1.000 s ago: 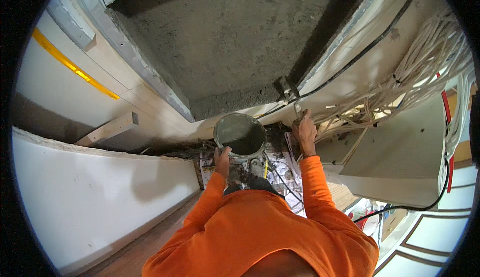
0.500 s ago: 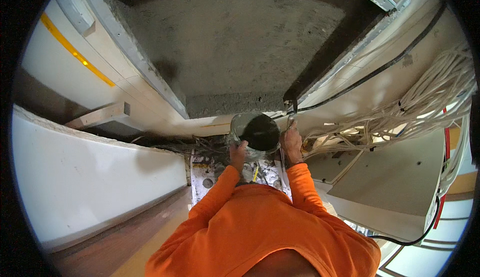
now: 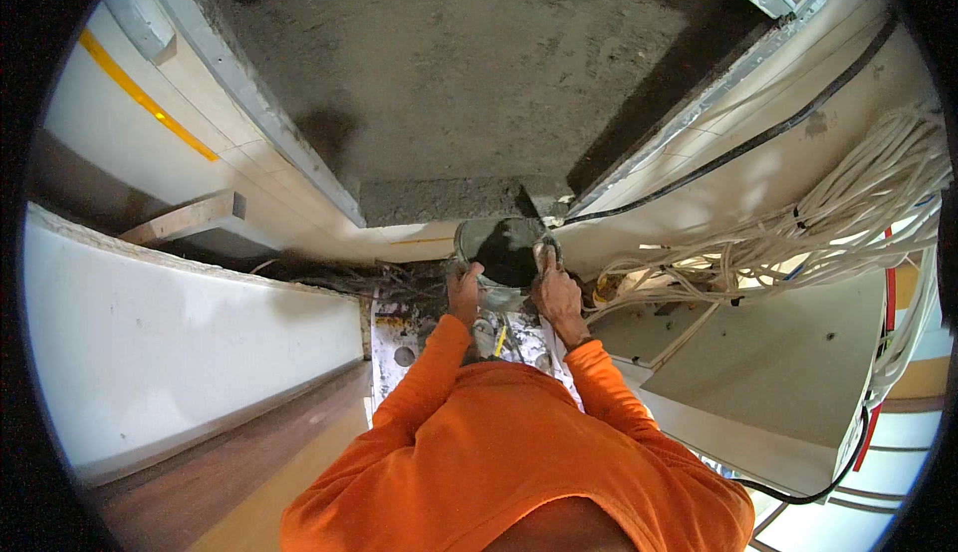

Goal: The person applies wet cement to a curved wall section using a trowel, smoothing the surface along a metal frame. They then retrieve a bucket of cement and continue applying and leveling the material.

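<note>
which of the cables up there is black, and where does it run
The single black cable running along the white panel edge, from the upper right down toward the bucket. The bundled cables to its right are all white.

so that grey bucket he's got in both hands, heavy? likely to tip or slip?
Bucket looks partly filled with dark wet mix, so probably heavy. Left hand and right hand both grip it, suggesting weight. It's tilted, so contents may shift.

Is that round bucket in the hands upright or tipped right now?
Tipped. The bucket has its open mouth turned toward the camera, showing a dark inside, with the left hand and right hand on its rim.
</note>
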Motion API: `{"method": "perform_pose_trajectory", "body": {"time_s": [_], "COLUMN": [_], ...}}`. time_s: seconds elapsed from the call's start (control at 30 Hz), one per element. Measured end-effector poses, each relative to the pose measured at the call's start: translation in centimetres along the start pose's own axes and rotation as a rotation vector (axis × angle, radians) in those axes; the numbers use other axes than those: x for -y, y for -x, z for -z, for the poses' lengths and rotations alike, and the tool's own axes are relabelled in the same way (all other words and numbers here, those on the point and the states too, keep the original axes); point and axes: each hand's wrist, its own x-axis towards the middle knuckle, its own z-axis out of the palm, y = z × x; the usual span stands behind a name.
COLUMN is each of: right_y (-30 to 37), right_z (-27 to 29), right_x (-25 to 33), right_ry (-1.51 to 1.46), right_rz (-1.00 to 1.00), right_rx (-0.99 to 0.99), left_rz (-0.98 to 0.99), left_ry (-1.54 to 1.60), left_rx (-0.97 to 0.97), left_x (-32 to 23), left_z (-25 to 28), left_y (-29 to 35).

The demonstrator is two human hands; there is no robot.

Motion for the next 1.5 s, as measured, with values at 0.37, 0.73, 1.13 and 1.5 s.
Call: {"method": "perform_pose_trajectory", "body": {"time_s": [0.37,0.73,1.13,1.5], "right_y": [-3.9,-0.4,-1.5,-2.4], "right_z": [-1.7,-3.0,-0.1,-10.0], "right_x": [-2.1,7.6,2.6,13.0], "right_ry": [-0.007,-0.092,-0.185,-0.177], "right_rz": [0.14,0.186,0.11,0.383], "right_rx": [-0.148,0.127,-0.055,0.118], "left_rz": [-0.23,-0.237,-0.109,-0.178], "left_ry": [0.073,0.032,0.15,0.206], "left_rx": [-0.018,-0.193,-0.231,-0.414], "left_x": [4.6,-0.5,-2.6,-4.7], "left_z": [9.0,10.0,15.5,16.2], "left_y": [-2.7,-1.1,-0.6,-0.5]}}
